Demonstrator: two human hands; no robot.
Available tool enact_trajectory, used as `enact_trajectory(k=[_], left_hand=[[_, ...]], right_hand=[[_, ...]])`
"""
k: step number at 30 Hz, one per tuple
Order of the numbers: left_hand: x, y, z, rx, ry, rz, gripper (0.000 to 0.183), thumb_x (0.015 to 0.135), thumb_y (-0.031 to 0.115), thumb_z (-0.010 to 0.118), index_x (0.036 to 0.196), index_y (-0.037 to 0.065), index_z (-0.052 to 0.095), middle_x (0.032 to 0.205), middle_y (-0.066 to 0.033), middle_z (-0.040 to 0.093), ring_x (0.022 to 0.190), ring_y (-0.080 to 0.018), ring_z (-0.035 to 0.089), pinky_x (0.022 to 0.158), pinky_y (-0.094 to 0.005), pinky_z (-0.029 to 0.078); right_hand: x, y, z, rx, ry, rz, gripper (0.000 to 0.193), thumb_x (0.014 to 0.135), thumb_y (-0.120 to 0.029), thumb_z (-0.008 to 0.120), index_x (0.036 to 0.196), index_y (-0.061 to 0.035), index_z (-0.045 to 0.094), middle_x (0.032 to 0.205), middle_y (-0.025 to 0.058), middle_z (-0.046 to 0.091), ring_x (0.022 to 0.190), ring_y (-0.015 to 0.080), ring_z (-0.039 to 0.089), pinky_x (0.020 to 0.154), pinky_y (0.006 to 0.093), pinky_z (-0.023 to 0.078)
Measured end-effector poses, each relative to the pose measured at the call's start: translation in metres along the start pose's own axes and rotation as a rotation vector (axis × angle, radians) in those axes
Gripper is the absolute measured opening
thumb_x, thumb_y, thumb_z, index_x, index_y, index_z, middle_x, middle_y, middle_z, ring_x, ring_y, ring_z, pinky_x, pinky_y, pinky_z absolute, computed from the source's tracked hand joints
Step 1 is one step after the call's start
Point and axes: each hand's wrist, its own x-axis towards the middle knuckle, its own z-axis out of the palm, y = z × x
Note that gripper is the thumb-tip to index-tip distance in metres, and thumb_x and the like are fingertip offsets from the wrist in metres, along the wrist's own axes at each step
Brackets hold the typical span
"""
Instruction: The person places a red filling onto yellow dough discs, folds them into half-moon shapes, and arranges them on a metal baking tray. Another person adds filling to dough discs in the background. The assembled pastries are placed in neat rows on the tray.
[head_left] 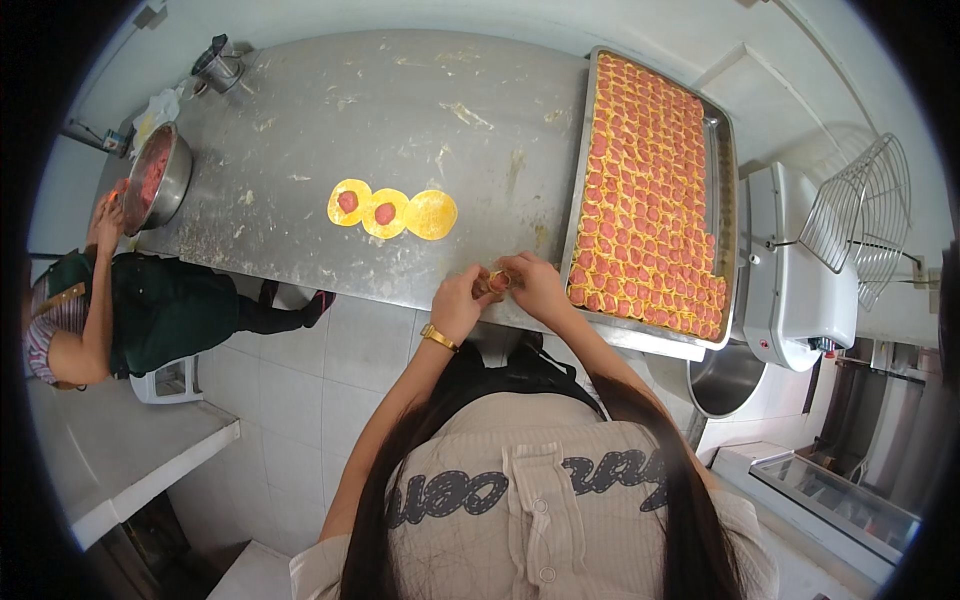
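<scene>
Near the front edge of the steel table, my left hand (461, 301) and my right hand (535, 284) meet with fingers pinched round one small dumpling (498, 282). Its yellow wrapper and pink filling show between the fingertips. Beyond my hands, three round yellow wrappers lie in an overlapping row. The left wrapper (337, 212) and the middle wrapper (377, 226) each bear a lump of pink meat filling (385, 213); the right wrapper (432, 215) is bare. To the right of my right hand, a large metal tray (575, 225) holds closely packed rows of dumplings (650, 190).
At the far left, a person (130, 300) has a hand at a steel bowl (177, 180) of pink meat. A metal pitcher (218, 68) stands behind it. Right of the tray is a white mixer (795, 270) with a wire guard (860, 210) and steel bowl. Flour streaks mark the table (400, 110).
</scene>
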Motion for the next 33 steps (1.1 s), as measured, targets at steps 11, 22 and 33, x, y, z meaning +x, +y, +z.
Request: enact_trajectory(k=[11,22,33], left_hand=[[0.000,-0.002,0.000,0.004,0.089,0.089,0.026,0.069,0.010,0.074,0.088,0.004,0.058,0.072,-0.0094,0.064,0.068,-0.0240,0.064,0.062,-0.0334,0.050],[0.002,-0.010,0.005,0.045,0.058,0.076,0.024,0.070,0.006,0.072,0.089,0.003,0.058,0.074,-0.0099,0.065,0.066,-0.0220,0.064,0.062,-0.0308,0.051],[0.007,-0.011,0.008,0.108,0.054,0.087,0.021,0.072,0.006,0.070,0.088,0.003,0.058,0.078,-0.0107,0.063,0.070,-0.0237,0.063,0.063,-0.0326,0.050]], right_hand=[[-0.001,0.001,0.000,-0.004,0.006,-0.023,0.023,0.067,0.001,0.060,0.088,-0.0052,0.066,0.086,0.0139,0.060,0.080,0.0341,0.060,0.069,0.0401,0.048],[-0.004,-0.003,0.004,-0.018,0.055,-0.037,0.024,0.068,0.004,0.057,0.089,-0.0046,0.066,0.085,0.0134,0.059,0.080,0.0346,0.060,0.070,0.0407,0.049],[-0.004,0.001,0.006,-0.043,0.029,-0.094,0.026,0.070,0.004,0.056,0.094,-0.0048,0.062,0.092,0.0143,0.057,0.086,0.0358,0.057,0.073,0.0409,0.048]])
